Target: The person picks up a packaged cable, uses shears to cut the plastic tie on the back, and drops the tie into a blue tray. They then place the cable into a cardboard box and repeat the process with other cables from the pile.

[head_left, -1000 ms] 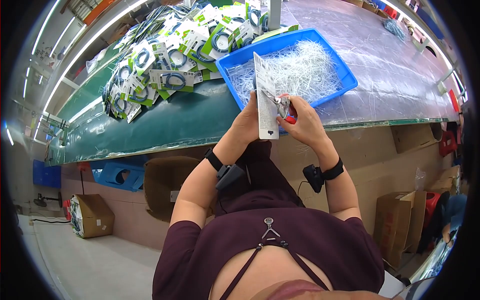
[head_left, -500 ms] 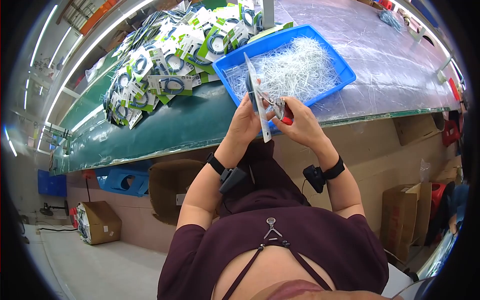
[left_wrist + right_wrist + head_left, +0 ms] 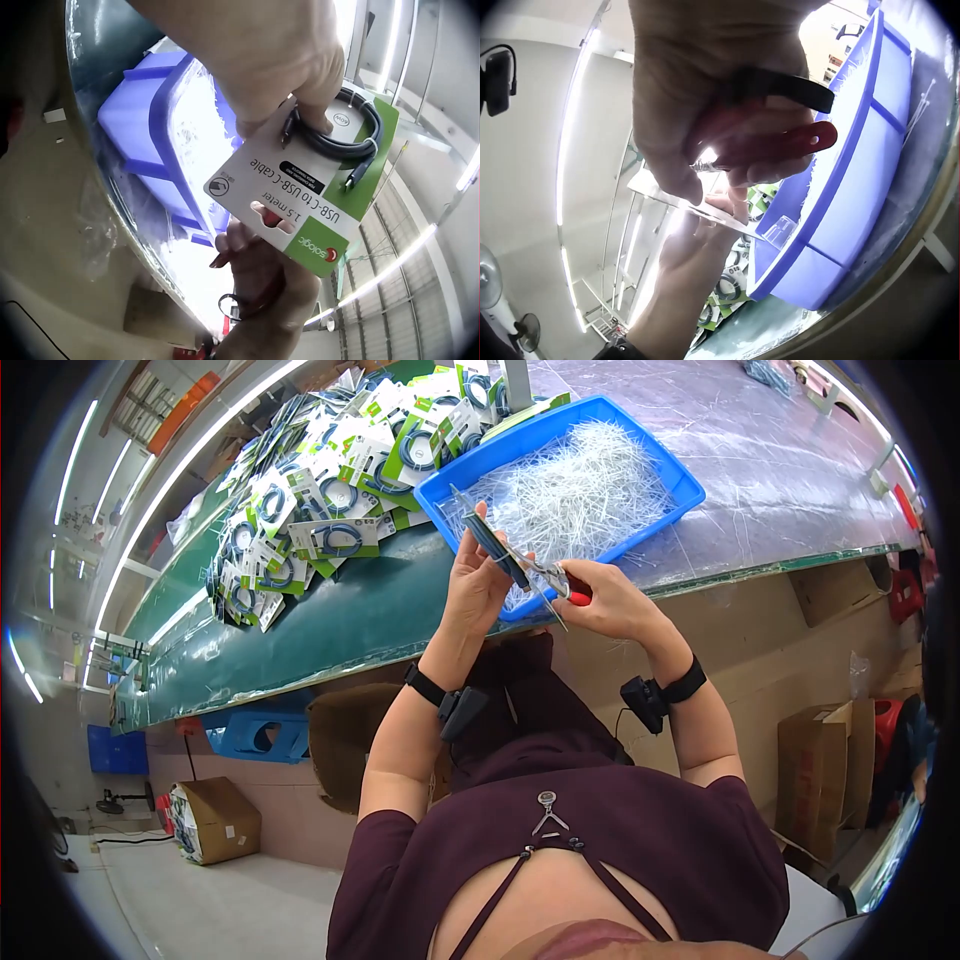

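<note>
My left hand [image 3: 478, 585] holds a white and green retail card [image 3: 300, 191] with a coiled dark USB-C cable [image 3: 346, 150] fastened to its front by white ties. The left wrist view shows the fingers at the coil and the printed face outward. From the head, the card appears nearly edge-on, its upper end leaning left. My right hand [image 3: 612, 600] grips red-handled cutters [image 3: 780, 148] close behind the card; their metal jaws point toward its back. The tips of the cutters are hidden. Both hands are over the near edge of a blue bin [image 3: 690, 503].
Thin white plastic strips [image 3: 600, 485] fill the blue bin. Left of it, many carded cables [image 3: 340, 540] lie heaped on the green tabletop [image 3: 300, 640]. A grey upright post [image 3: 517, 385] stands behind the bin. Cardboard boxes [image 3: 215, 820] sit on the floor beneath.
The card has turned from a steep upright stance to a tilt, its top leaning farther left. Both hands stay close together, the right one still holding the cutters. The head view has shifted slightly.
</note>
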Demonstrator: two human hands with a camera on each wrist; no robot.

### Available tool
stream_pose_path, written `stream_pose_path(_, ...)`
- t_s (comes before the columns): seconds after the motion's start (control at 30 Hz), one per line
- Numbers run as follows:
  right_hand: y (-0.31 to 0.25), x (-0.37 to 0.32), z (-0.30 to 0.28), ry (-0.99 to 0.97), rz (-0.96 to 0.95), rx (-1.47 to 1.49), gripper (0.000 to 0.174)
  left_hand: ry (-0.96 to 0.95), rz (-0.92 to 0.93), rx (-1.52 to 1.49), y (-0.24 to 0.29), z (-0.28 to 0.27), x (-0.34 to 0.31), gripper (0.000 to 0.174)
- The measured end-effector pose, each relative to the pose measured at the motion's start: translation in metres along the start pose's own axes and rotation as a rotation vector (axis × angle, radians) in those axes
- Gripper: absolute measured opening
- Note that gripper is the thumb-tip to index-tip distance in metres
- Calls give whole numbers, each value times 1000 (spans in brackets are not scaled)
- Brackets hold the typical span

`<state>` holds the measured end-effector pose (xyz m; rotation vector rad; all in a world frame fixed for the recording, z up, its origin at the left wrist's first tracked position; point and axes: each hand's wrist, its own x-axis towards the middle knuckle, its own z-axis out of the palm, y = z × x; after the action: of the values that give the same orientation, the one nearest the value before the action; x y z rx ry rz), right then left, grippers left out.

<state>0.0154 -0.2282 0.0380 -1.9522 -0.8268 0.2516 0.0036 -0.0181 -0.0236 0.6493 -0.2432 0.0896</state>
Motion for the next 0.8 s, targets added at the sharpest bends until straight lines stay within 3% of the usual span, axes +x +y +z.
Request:
stream_pose_path(0.13, 5, 3, -4, -64, 70, 72, 28, -90, 3, 23, 6, -2, 5, 68)
stream_pose_path(0.23, 35, 10, -4, -112, 195, 157, 30, 115, -109, 130, 13, -10, 10, 50)
stream_pose_path(0.3, 38, 11, -7, -141, 255, 196, 30, 153, -89, 176, 19, -2, 8, 46)
stream_pose_path(0.4, 39, 9, -7, 308, 128, -247, 34, 235, -53, 270, 27, 10, 5, 37)
stream_pose_path(0.43, 35, 9, -7, 304, 126, -248, 34, 234, 1, 310, 27, 15, 3, 37)
stream_pose_path(0.53, 13, 8, -6, 601, -149, -579, 40, 227, 97, 387, 20, 28, -3, 38)
stream_pose_path(0.63, -1, 9, 1, 515, -84, -591, 43, 180, 235, 565, 14, 36, -6, 39)
stream_pose_path(0.8, -8, 11, 4, 388, 27, -519, 45, 208, 317, 830, 11, 37, -14, 41)
